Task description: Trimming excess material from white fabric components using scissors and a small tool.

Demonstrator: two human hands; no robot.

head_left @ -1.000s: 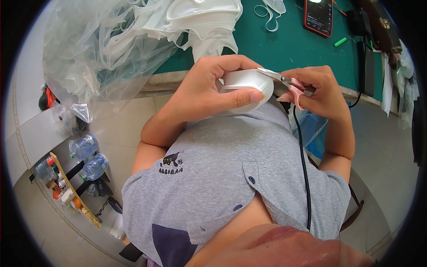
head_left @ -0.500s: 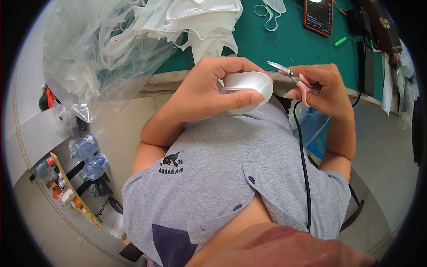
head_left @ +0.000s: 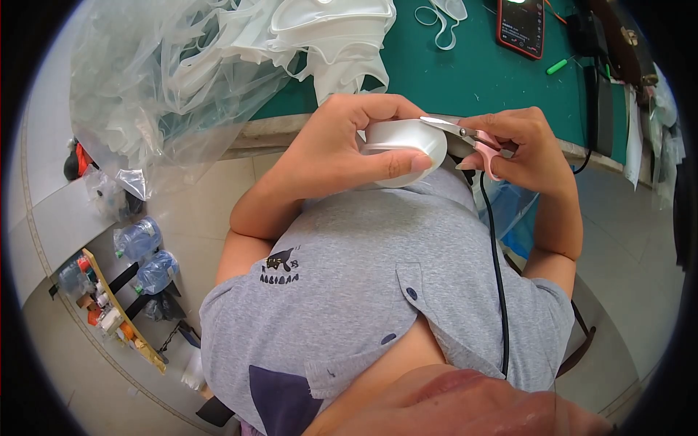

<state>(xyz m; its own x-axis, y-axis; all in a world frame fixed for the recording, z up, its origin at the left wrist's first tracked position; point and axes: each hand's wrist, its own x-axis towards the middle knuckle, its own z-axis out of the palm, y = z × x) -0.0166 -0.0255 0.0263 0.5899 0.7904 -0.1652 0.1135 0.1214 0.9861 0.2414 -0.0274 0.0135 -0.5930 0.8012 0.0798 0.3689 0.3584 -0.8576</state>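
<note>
My left hand [head_left: 349, 145] grips a white moulded cup-shaped piece [head_left: 398, 135] in front of my chest, thumb on the near side and fingers curled round the far side. In my right hand [head_left: 520, 142] is a small pair of scissors [head_left: 480, 142] with pink handles and metal blades. The blades point left and reach the upper right rim of the white piece; whether its edge lies between them I cannot make out. Beyond my hands, on the green table [head_left: 465, 80], a heap of similar white moulded pieces [head_left: 334, 43] lies at the far left.
Clear plastic bags [head_left: 182, 94] spill over the table's left edge. A phone in a red case [head_left: 520, 29], a green-handled tool [head_left: 557, 67] and white trimmed strips [head_left: 442, 29] lie on the table. A black cable [head_left: 497, 276] hangs down my front. Large water bottles [head_left: 154, 272] stand on the left.
My right hand has brought the scissors left, and their blades now meet the rim of the white piece. The left hand keeps its place.
</note>
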